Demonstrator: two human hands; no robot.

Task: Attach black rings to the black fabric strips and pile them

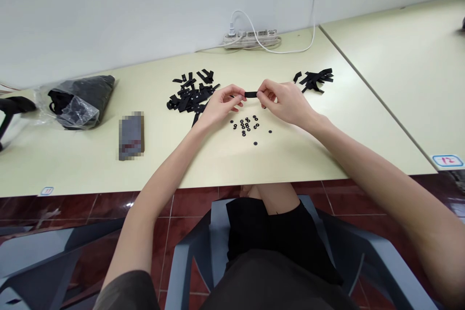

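The left hand and the right hand are each pinching one end of a short black strip, thumbs and fingers nearly together, over the table. Small black rings are lying scattered nearer the person, while a larger pile of strips is spreading beside the left hand.

Look, the left hand and right hand pinch a black strip. Small black discs lie nearby on the worktop.

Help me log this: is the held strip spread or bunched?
Spread: the black strip runs straight between the left hand and right hand.
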